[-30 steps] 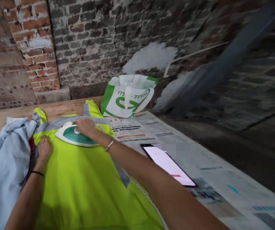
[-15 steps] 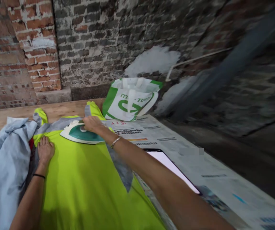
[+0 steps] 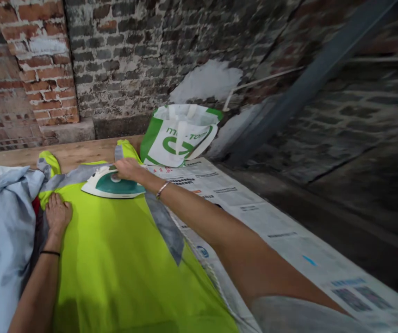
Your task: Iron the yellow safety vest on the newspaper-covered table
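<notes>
A bright yellow-green shirt (image 3: 105, 249) with grey panels lies spread out in front of me, its sleeves toward the back. My right hand (image 3: 128, 169) is wrapped round the handle of a white and teal clothes iron (image 3: 119, 187). The iron rests flat on the upper part of the shirt, its pointed tip to the left. Fingers stretched out, my left hand (image 3: 58, 212) lies flat on the shirt's left edge, a short way from the iron. Beside that hand is a crumpled light blue garment (image 3: 3, 231).
A white and green shopping bag (image 3: 174, 138) stands at the back. Newspaper sheets (image 3: 264, 226) cover the right of the table, with a pale twisted cord (image 3: 208, 266) along the shirt's edge. Behind rises a brick wall (image 3: 126, 60); a grey slanted beam (image 3: 299, 92) is at right.
The view has turned a little to the right, so everything sits further left. The phone on the newspaper is now mostly hidden behind my right forearm. Both hands stay on the iron and shirt.
</notes>
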A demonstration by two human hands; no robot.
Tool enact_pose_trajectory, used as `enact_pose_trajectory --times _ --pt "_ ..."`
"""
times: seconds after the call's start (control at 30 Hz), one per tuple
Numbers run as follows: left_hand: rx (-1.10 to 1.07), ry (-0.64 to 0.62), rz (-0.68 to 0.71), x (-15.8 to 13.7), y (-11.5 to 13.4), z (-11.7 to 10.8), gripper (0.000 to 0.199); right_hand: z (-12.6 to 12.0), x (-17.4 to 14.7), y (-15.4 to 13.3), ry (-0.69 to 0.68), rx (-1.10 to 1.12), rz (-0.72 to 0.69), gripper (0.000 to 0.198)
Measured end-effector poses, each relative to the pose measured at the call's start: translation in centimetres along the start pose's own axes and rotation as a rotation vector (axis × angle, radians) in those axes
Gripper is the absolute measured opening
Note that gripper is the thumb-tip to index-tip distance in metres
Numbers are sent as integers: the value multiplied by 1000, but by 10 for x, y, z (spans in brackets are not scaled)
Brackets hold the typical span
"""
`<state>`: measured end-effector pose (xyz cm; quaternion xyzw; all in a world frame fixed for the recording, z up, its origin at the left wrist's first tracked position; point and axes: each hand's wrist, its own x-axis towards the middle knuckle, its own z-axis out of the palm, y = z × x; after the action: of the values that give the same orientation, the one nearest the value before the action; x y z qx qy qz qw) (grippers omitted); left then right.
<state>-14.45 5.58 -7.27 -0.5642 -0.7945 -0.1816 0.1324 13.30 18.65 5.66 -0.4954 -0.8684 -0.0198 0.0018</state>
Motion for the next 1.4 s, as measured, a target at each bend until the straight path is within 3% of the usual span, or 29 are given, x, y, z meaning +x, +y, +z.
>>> enact_pose_trajectory --times 0.13,0.37,0.47,0.7,0.83,0.9,1.0,1.1,1.17,1.27,1.4 --pt "-7 -8 -22 -1 3 -3 62 1 -9 19 -16 -16 21 40" --pt "-22 -66 -18 6 5 -16 59 -13 -38 -9 -66 26 -193 37" --pt "-48 -88 -14 9 6 -19 57 -19 -78 -19 -101 36 -207 35" --pt "-132 -114 27 13 5 -34 52 -21 -209 -52 -206 109 -182 23" --pt "-185 -97 131 -3 1 -60 51 -21 -242 -67 -219 114 -129 21" --pt "-209 -80 193 -33 -4 -78 50 -22 -239 -70 -192 100 -118 24" --pt "-232 -72 281 -107 -19 -100 55 -19 -215 -69 -149 69 -104 28" --pt "-217 -53 351 -186 -34 -109 71 -14 -175 -63 -97 55 -66 33" --pt "-177 -41 390 -223 -40 -108 80 -11 -144 -60 -48 62 -27 36" --pt "-139 -59 390 -243 -39 -109 86 -11 -101 -57 -10 86 44 38" --pt "-167 -146 347 -236 -25 -123 93 -11 -58 -45 35 115 118 46"
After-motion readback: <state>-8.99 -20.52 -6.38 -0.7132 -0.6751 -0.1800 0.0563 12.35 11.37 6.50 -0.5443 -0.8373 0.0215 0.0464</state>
